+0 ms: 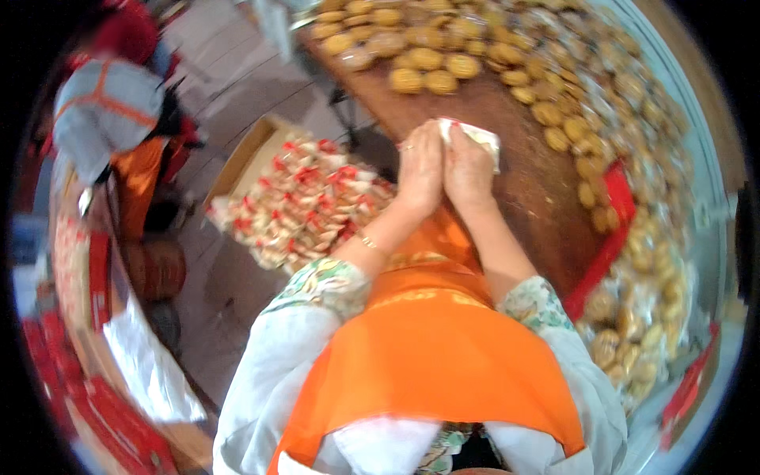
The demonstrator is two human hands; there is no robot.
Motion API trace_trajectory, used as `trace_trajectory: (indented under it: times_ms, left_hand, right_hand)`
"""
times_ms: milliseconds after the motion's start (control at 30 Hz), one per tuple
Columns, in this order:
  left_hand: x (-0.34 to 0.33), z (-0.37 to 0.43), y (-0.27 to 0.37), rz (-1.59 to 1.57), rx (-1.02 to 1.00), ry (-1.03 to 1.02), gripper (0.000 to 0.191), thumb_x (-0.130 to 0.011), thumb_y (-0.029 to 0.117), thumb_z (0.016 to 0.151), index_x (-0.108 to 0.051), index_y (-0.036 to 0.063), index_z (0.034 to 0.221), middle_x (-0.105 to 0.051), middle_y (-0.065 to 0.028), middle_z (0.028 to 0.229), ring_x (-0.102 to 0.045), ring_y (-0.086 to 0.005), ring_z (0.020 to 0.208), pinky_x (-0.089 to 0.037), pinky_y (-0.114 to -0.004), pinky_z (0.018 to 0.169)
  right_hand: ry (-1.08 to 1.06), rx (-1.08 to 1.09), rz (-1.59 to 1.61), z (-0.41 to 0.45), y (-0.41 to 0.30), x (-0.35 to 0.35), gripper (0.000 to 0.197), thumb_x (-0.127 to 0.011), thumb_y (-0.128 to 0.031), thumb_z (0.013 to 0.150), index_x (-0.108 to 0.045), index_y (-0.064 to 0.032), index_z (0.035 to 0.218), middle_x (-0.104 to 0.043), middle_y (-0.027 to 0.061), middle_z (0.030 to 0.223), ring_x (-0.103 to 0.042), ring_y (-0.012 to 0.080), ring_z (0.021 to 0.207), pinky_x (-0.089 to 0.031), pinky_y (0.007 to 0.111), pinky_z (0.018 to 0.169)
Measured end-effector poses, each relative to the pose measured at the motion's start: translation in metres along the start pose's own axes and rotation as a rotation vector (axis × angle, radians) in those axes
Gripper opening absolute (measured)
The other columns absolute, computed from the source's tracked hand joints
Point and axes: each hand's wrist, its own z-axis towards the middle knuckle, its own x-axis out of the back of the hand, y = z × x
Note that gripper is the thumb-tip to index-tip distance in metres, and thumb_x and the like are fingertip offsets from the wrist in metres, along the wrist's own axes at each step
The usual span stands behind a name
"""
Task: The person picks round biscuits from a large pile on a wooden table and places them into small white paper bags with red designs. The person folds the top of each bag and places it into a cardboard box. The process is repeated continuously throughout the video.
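My left hand (420,169) and my right hand (468,166) are pressed side by side above the near edge of a brown table (528,208). A small white packet with a little red on it (488,139) sticks out past the fingers of my right hand, which holds it. The left hand's fingers lie straight and together against the right hand; whether they also touch the packet is hidden. Round golden pastries (424,59), some in clear wrappers, are heaped at the table's far side and along its right.
An open cardboard box (237,157) full of red-and-white wrapped packets (309,196) stands left of my hands. A red strip (617,208) lies among the pastries at right. A co-worker (110,107) is at upper left, near a side table with a silvery sheet (145,362).
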Motion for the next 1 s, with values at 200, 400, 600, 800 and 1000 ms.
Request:
trace_trajectory:
  times_ms: [200,400,600,800,1000]
  left_hand:
    - [0.064,-0.024,-0.052,0.061,0.054,-0.072,0.017,-0.057,0.001,0.075,-0.053,0.0028,0.092,-0.060,-0.0173,0.091,-0.058,-0.0360,0.092,-0.046,-0.045,0.080]
    - [0.119,-0.057,-0.104,-0.084,0.324,-0.105,0.005,-0.063,0.002,0.079,-0.067,0.0029,0.082,-0.066,-0.0132,0.079,-0.063,-0.0291,0.077,-0.051,-0.036,0.071]
    - [0.196,-0.069,-0.203,-0.258,0.715,0.571,0.010,-0.064,0.007,0.090,-0.071,0.0003,0.090,-0.070,-0.0022,0.089,-0.062,-0.0088,0.073,-0.051,-0.025,0.066]
    - [0.258,-0.079,-0.278,-0.240,0.969,0.966,0.017,-0.066,0.007,0.089,-0.068,-0.0051,0.101,-0.070,-0.0092,0.090,-0.065,-0.0147,0.077,-0.053,-0.029,0.071]
    - [0.253,-0.143,-0.313,0.445,1.040,0.610,0.027,-0.072,0.023,0.083,-0.071,-0.0020,0.093,-0.071,-0.0209,0.090,-0.070,-0.0303,0.081,-0.053,-0.039,0.075]
  right_hand:
    - [-0.231,0.005,0.224,-0.003,-0.049,-0.039,0.009,-0.062,-0.012,0.086,-0.056,-0.0059,0.083,-0.063,0.0168,0.075,-0.061,0.0378,0.072,-0.046,0.045,0.066]
    - [-0.340,0.094,0.392,-0.005,-0.085,-0.066,0.007,-0.062,-0.015,0.086,-0.058,-0.0087,0.086,-0.064,0.0103,0.080,-0.062,0.0334,0.078,-0.046,0.044,0.073]
    - [-0.323,-0.062,0.558,-0.004,-0.076,-0.039,0.005,-0.061,-0.010,0.087,-0.062,-0.0053,0.089,-0.066,0.0106,0.085,-0.064,0.0305,0.082,-0.049,0.041,0.072]
    - [-0.402,-0.241,0.543,-0.037,-0.040,-0.010,0.004,-0.061,-0.005,0.089,-0.063,-0.0022,0.091,-0.067,0.0114,0.083,-0.066,0.0232,0.074,-0.051,0.032,0.067]
    - [-0.445,-0.292,0.565,-0.062,-0.017,-0.006,0.007,-0.061,-0.006,0.090,-0.063,0.0007,0.092,-0.067,0.0120,0.082,-0.066,0.0208,0.072,-0.050,0.030,0.066]
